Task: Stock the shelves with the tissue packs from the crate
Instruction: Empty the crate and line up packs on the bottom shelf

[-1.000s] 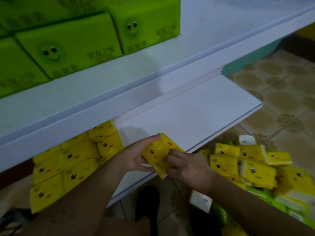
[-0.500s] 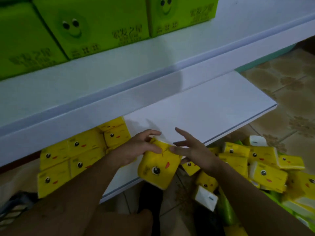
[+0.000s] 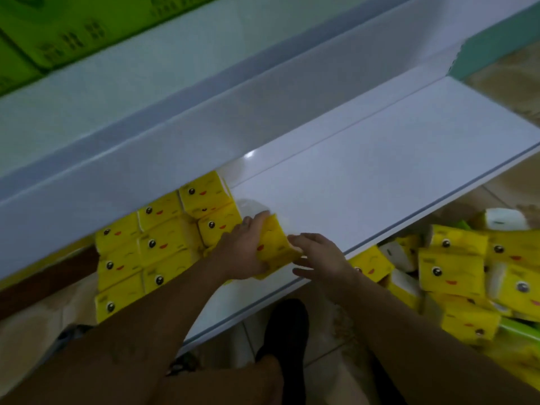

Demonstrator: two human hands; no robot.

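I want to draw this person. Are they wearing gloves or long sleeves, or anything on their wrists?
No gloves: the left hand and right hand are bare. Both forearms are bare too, with no sleeves, watch or bracelet in view. The picture is too blurry to rule out a thin ring.

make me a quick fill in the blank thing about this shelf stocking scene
The left hand grips a ___ plastic-wrapped tissue pack on the white lower shelf.
The right hand is ___, holding nothing.
The big blocky packs on the white upper shelf are ___.
The loose heap of tissue packs lies on the person's ___ side.
Missing: yellow; open; green; right.
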